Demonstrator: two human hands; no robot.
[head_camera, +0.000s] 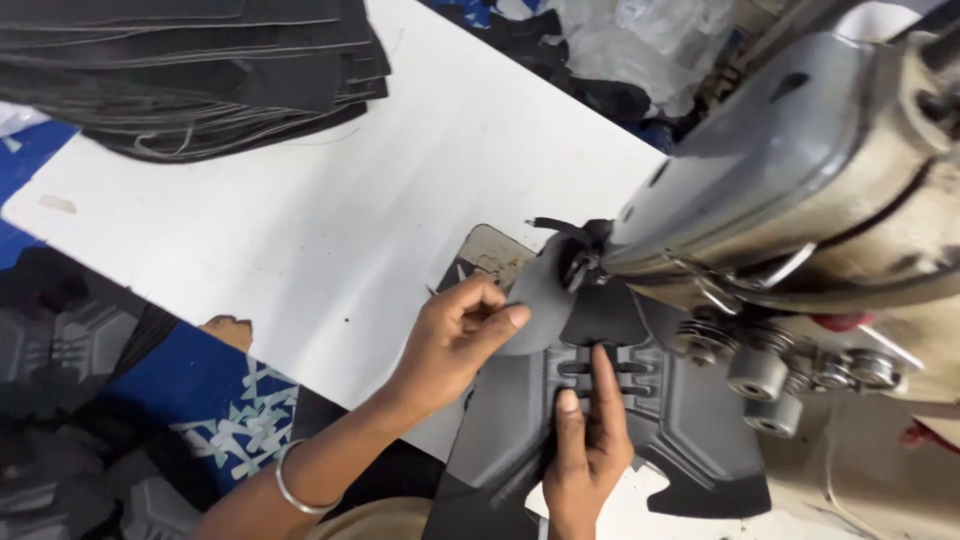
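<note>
Two hands work one dark grey shoe upper (640, 420) under one sewing machine (800, 190). Left hand (455, 340) fingers pinch its curled edge; right hand (585, 440) fingers press it flat. White table (300, 230) lies open leftward, one dark stack (200, 70) beyond.

A white table (330, 210) carries a stack of dark cut pieces (200, 70) at its far left and a sewing machine (800, 200) at right.

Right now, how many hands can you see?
2. The left hand pinches the grey piece by the sewing machine. The right hand presses on the black shoe piece below it. None look hidden.
</note>
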